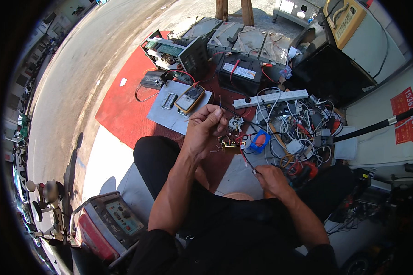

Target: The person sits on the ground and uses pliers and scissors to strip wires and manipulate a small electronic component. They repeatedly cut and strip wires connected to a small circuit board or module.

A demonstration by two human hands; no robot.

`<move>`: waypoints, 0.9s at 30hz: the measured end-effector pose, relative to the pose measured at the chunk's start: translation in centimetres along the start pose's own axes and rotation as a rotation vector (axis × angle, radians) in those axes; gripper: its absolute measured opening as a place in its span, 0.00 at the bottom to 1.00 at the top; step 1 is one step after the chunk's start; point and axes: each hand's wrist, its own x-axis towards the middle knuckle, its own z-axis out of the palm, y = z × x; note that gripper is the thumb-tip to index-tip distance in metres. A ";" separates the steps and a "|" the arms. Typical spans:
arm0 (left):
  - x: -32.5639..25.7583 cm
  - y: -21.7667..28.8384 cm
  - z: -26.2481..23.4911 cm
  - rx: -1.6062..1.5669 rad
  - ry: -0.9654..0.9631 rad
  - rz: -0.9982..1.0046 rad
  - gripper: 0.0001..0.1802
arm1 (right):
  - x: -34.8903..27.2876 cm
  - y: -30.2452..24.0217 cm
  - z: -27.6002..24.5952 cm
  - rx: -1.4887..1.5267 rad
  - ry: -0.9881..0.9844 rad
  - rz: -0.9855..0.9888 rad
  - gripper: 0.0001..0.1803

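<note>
My left hand [205,126] is raised over the mat with thumb and forefinger pinched on a thin dark wire [220,101], whose end sticks up above the fingertips. Lower and to the right, my right hand [273,179] is closed on a thin black cable [248,161] that runs up toward a small circuit board [231,144]. The board lies between my hands with red and black leads around it. Just right of it is a blue ring-shaped piece [260,141]. Beyond my left hand, a yellow-edged multimeter [189,98] rests on a grey panel [163,117].
A white power strip [271,98] borders a tangled heap of cables [303,121] at right. Farther off stand a black battery [238,75], an opened electronic unit [174,52] and a dark inverter-like box [152,79] on the red mat [119,107]. A generator [110,224] stands at lower left.
</note>
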 end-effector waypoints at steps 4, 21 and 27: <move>-0.1 0.1 0.1 0.220 0.060 -0.182 0.07 | 0.4 -0.1 -1.1 0.423 -0.160 0.199 0.13; -3.6 -4.3 1.6 0.976 -0.582 -0.422 0.18 | 2.8 -1.1 -5.5 0.970 -0.505 0.350 0.18; -4.0 -6.7 0.8 1.008 -0.641 -0.319 0.17 | 2.2 -1.2 -5.8 1.046 -0.401 0.413 0.18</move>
